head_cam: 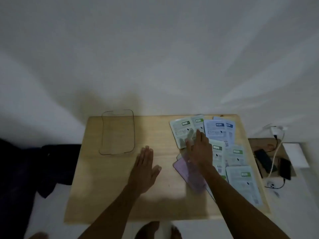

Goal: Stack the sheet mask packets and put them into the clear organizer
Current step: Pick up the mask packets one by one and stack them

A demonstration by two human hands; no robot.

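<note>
Packets (216,133) blurred; right hand (198,149) covers some, left hand (145,169) fingers spread.

A single head-worn, wide-angle camera looks forward and steeply down from above the near edge of the pale wooden rectangular worktop (112,187). The whole top fits in the lower half of the picture, its far edge against a plain white wall (155,49) that fills the upper half. Both forearms enter from the bottom edge, so the lens sits close above the person's own reach. Bare feet (150,230) show at the bottom, below the worktop's near edge. The picture is dim and soft, perhaps from motion, and straight lines bow toward the corners. No second view overlaps.
</note>
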